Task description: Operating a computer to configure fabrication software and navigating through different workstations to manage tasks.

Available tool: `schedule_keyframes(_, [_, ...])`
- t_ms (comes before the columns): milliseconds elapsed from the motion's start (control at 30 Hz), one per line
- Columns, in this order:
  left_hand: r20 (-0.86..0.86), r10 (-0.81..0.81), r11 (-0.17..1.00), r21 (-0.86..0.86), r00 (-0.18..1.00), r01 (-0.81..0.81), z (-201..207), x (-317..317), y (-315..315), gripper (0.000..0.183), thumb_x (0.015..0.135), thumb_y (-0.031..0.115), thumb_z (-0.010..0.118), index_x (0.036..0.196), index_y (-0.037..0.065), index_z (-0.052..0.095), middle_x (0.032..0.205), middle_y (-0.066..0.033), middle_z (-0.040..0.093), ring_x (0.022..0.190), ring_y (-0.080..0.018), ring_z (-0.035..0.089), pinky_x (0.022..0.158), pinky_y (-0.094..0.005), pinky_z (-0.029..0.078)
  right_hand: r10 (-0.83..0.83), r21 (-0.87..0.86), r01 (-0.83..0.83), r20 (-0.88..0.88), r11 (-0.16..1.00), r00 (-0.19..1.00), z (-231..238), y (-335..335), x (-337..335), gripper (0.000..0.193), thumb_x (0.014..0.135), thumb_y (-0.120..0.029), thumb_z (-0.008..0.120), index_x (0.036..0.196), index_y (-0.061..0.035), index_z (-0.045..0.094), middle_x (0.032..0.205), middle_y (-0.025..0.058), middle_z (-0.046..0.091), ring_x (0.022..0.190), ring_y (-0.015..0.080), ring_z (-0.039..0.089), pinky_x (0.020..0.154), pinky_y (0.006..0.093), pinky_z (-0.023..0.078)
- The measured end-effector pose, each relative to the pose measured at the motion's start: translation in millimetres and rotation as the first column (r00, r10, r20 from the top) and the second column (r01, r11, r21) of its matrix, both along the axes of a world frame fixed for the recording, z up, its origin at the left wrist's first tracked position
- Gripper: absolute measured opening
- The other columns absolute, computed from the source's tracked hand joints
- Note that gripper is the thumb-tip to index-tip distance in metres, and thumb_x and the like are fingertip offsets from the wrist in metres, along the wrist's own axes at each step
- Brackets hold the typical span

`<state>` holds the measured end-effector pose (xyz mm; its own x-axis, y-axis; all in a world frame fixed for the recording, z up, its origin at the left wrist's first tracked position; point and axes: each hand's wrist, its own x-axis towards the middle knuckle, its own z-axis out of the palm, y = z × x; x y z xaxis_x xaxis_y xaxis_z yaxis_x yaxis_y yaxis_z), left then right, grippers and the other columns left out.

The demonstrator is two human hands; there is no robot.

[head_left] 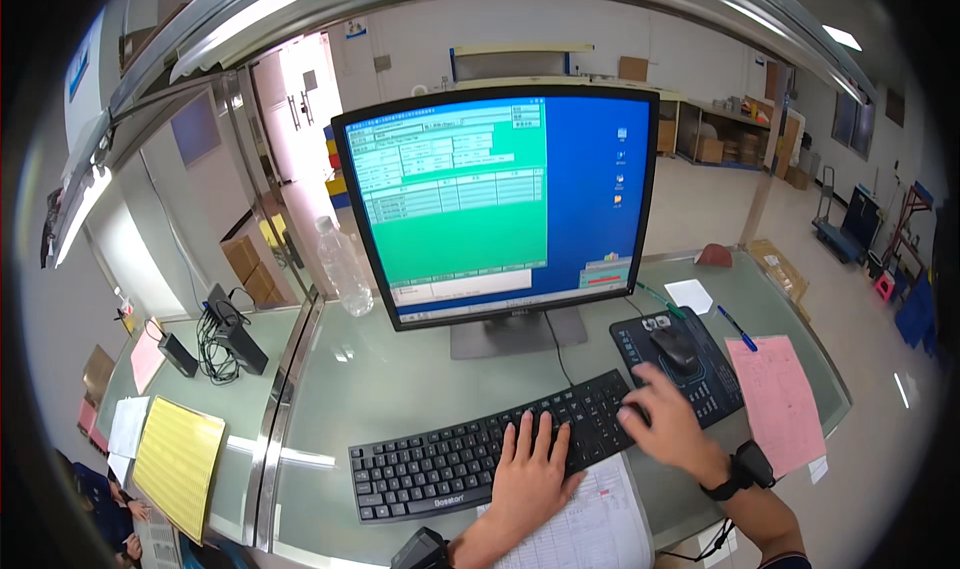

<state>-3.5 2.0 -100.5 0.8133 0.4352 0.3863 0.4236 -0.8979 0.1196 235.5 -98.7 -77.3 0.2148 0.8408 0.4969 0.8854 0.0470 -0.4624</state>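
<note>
My left hand lies over the right-middle part of a black keyboard, its fingers stretched out and slightly apart on the keys. Near the number pad at the keyboard's right end is my right hand, fingers bent but apart, with nothing visible in it. A black mouse rests on a dark mouse pad just beyond that hand. Under my left wrist and the keyboard's front edge lies a printed white sheet. A monitor stands behind the keyboard, showing a green window on blue.
A clear plastic bottle stands left of the monitor. Right of the mouse pad lie a pink sheet and a blue pen. Black adapters with cables and a yellow folder sit left; another person's hands show lower left.
</note>
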Motion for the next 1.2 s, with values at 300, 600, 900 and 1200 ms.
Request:
schedule_keyframes(300, [-0.016,-0.011,1.0,-0.017,1.0,0.011,0,-1,-5,0.075,0.095,0.052,0.069,0.149,0.002,0.055,0.153,-0.0288,0.051,0.146,-0.05,0.043,0.122,-0.0612,0.032,-0.357,0.121,0.342,0.146,0.932,0.922,-40,26,100,0.047,0.087,-0.021,0.077,0.13,-0.0033,0.066,0.138,0.0225,0.058,0.129,0.0435,0.055,0.11,0.0498,0.046])
schedule_keyframes(600, [-0.02,-0.01,1.0,-0.028,1.0,0.01,8,1,-2,0.075,0.094,0.051,0.07,0.148,0.001,0.056,0.152,-0.0289,0.052,0.146,-0.0509,0.043,0.122,-0.0612,0.032,-0.329,0.105,0.316,0.143,0.943,0.934,-29,34,100,0.041,0.087,-0.012,0.073,0.126,-0.0031,0.068,0.131,0.0213,0.061,0.121,0.0429,0.058,0.105,0.0475,0.049])
schedule_keyframes(900, [-0.042,-0.009,0.999,-0.035,0.999,0.008,10,1,-5,0.076,0.094,0.051,0.071,0.149,0.001,0.055,0.152,-0.0299,0.052,0.147,-0.0505,0.042,0.123,-0.0606,0.031,-0.33,0.093,0.32,0.136,0.943,0.934,-31,32,100,0.04,0.088,-0.012,0.073,0.127,-0.0033,0.067,0.134,0.0206,0.06,0.125,0.0415,0.057,0.107,0.047,0.048])
schedule_keyframes(1200, [-0.035,-0.012,0.999,-0.053,0.999,0.01,8,0,-3,0.074,0.094,0.052,0.071,0.149,0.004,0.057,0.153,-0.0301,0.051,0.148,-0.0507,0.041,0.123,-0.0608,0.03,-0.335,0.092,0.325,0.128,0.941,0.934,-33,32,100,0.039,0.089,-0.012,0.073,0.127,-0.0031,0.068,0.135,0.0211,0.06,0.125,0.0418,0.057,0.108,0.0469,0.048])
